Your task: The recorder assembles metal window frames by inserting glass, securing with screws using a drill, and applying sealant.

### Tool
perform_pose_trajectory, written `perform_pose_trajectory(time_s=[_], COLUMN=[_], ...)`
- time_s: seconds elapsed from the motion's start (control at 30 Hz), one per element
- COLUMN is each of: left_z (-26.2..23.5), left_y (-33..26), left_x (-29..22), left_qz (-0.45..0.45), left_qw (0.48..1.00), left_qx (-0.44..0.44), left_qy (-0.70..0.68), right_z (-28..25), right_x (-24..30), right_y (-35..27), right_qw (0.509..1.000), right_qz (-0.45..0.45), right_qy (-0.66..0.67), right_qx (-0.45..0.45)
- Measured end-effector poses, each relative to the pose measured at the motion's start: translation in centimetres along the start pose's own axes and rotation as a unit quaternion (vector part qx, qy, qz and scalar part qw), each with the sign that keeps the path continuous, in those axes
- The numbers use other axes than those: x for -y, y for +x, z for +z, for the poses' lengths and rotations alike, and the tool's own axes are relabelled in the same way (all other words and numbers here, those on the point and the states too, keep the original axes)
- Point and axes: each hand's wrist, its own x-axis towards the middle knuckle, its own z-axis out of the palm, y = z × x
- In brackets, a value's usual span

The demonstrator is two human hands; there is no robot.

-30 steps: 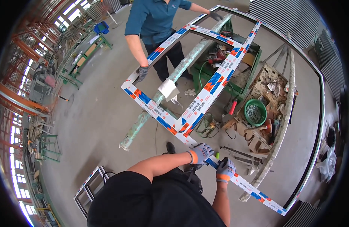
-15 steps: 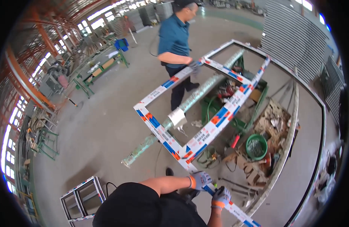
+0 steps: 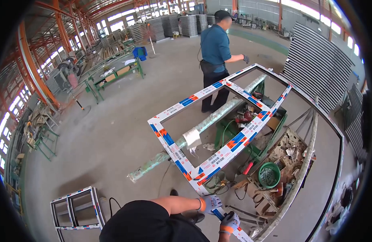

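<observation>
A large window frame, wrapped in white film with blue and red patches, spans the middle of the view. Its near bar runs down past my body. My left hand, in a grey glove with an orange cuff, is closed over that bar below the frame's corner. Just beyond it, my right hand, gloved alike, is closed against the same bar. A dark bit shows at its fingertips, too small to name. Under the frame lies a film-wrapped support beam with a white wrap around it.
A co-worker stands beyond the frame. Beneath and right of it are a green cart, a green bucket of small metal parts and a littered board. A smaller frame rests at lower left; stacked profiles stand far right.
My view has tilted up. The co-worker has taken a hand off the frame, turned away and moved right. Both my hands stay at the same bar.
</observation>
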Motion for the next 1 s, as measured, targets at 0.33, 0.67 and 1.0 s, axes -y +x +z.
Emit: perform_pose_trajectory(time_s=[0.33,0.67,1.0], left_z=[0.2,0.1,-2.0], left_y=[0.0,-0.1,1.5], left_x=[-0.2,-1.0,-0.9], left_qz=[-0.005,0.027,-0.028], left_qw=[0.999,0.998,0.991], left_qx=[0.047,0.037,0.117], left_qy=[0.009,0.035,0.062], right_z=[-0.4,-1.1,-3.7], right_x=[0.1,0.1,-0.4], right_y=[-0.1,-1.1,-1.4], right_qw=[1.0,0.999,0.989], right_qz=[0.017,0.048,0.09], right_qy=[-0.001,0.001,0.086], right_qx=[0.013,0.013,-0.074])
